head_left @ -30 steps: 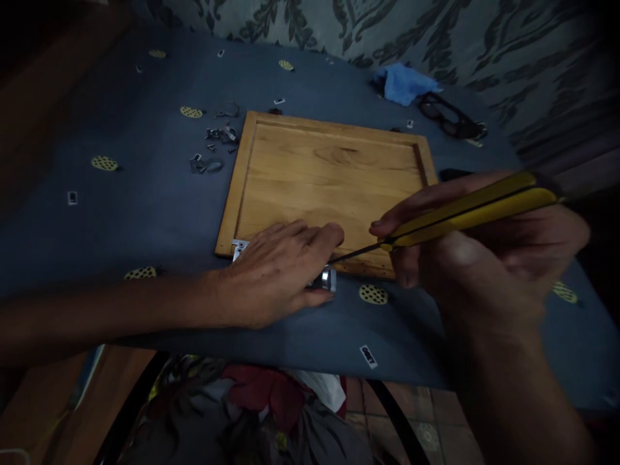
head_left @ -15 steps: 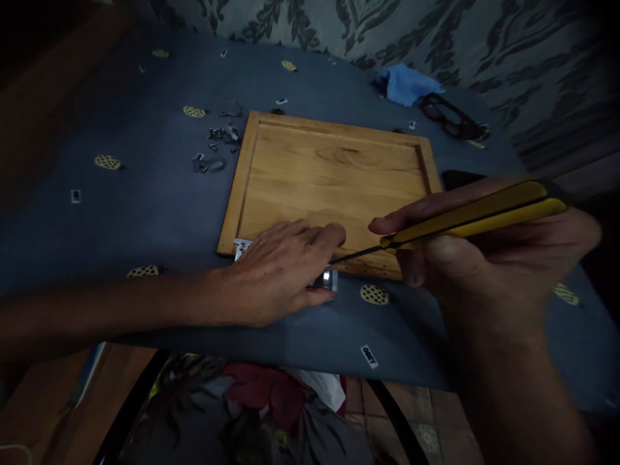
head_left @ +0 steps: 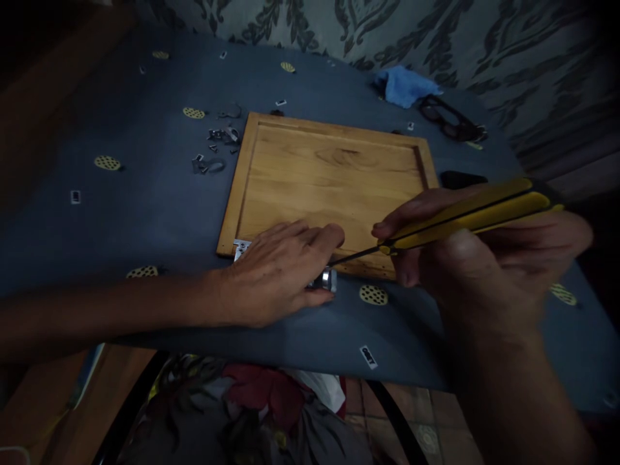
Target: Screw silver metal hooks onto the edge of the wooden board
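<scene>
A wooden panel with a raised frame lies flat on the table. My left hand is over its near edge, thumb and fingers closed around a metal hinge; the palm hides much of it. Another metal plate shows at the panel's near left corner, partly under the hand. In my right hand is a screwdriver with a yellow handle, fingers wrapped round it. Its thin dark shaft slants down left to the hinge beside my left fingers; the exact contact of the tip is hard to make out.
Loose metal hinge parts and screws lie left of the panel. Behind it to the right are a blue cloth and dark glasses. A black object sits by the right side. The table's front edge runs just above my lap.
The screwdriver handle has turned a little in my right hand, which has shifted slightly left. My left hand stays in place on the hinge.
</scene>
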{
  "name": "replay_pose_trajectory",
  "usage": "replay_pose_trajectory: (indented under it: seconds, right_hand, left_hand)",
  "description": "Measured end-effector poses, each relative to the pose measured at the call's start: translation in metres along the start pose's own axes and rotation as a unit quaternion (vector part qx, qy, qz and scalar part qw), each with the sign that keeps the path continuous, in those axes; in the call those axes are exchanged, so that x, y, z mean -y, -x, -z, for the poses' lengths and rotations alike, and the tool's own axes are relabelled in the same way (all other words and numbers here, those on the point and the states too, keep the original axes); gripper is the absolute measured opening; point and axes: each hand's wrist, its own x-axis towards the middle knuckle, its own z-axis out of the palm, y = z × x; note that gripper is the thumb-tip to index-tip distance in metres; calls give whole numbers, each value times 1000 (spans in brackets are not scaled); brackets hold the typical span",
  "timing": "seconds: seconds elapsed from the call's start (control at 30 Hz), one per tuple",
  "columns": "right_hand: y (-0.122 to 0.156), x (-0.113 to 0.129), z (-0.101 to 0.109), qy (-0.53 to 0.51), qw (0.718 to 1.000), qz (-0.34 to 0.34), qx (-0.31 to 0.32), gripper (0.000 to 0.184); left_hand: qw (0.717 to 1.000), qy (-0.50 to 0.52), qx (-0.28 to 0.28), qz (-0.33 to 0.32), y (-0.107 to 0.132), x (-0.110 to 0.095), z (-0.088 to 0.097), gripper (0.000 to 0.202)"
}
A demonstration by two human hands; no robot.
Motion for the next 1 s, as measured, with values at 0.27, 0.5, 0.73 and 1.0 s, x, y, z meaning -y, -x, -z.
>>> replay_pose_trajectory:
  seconds: [0.27,0.5,0.73,1.0]
  right_hand:
    - [3,3,-7,3,997,-23,-77,17]
    - [4,4,-7,23,997,-28,-73,19]
    - [3,5,-7,40,998,-22,-50,17]
    - [4,5,-8,47,998,-29,-36,18]
  left_hand:
    - [1000,4,8,2,-1,-1,1,41]
    - [1000,-5,8,1,0,-1,1,42]
    - [1000,-4,1,-3,0,0,1,41]
    - [1000,-8,-11,-13,2,1,-1,42]
